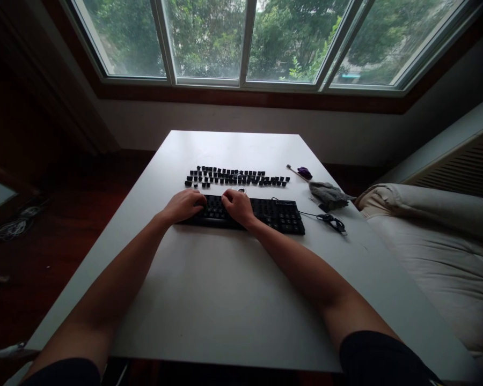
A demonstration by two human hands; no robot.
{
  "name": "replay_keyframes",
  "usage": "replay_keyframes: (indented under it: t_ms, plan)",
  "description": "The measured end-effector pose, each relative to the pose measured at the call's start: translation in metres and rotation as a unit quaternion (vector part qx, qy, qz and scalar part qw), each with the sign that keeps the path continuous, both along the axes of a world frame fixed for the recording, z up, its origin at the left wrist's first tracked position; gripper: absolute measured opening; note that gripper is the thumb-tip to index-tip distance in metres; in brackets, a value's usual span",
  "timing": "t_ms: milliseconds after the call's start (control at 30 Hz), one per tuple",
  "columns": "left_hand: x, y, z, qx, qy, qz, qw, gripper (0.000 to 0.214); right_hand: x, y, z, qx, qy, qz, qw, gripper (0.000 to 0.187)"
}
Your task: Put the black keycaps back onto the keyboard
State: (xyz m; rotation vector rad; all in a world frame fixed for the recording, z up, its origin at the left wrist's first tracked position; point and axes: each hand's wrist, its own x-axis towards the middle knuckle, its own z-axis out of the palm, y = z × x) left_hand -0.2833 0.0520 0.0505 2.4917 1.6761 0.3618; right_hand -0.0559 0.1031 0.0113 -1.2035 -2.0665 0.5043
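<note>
White table (209, 289) in front of me. On it: black keyboard (282, 217) lying crosswise, its cable (332, 221) bundled off the right end; loose black keycaps (240, 176) in uneven rows just beyond it; thin brush (297, 172), small purple item (305, 172) and crumpled grey cloth (328, 194) over by the edge on my right.

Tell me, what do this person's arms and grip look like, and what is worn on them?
The grip is simply two hands, left hand and right hand, both without gloves. The left sleeve and right sleeve are short and dark, nearly black. No watch or bracelet shows at either wrist.
</note>
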Motion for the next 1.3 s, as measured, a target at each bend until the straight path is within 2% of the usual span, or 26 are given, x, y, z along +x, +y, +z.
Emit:
replay_keyframes:
  t_ms: [333,767,1300]
  plan:
    - [0.0024,-0.0050,0.0020,-0.011,0.002,-0.001,1.000,0.024,0.0003,-0.0018,0.0020,-0.001,-0.010,0.006,1.000,0.019]
    - [-0.0005,0.0009,-0.0037,-0.080,-0.076,0.033,0.993,0.030,0.0015,-0.0019,0.0005,0.003,-0.003,0.011,1.000,0.018]
    - [0.0031,-0.0022,-0.0001,-0.005,0.001,-0.018,1.000,0.023,0.0014,-0.0012,-0.0001,0.005,-0.017,0.016,1.000,0.019]
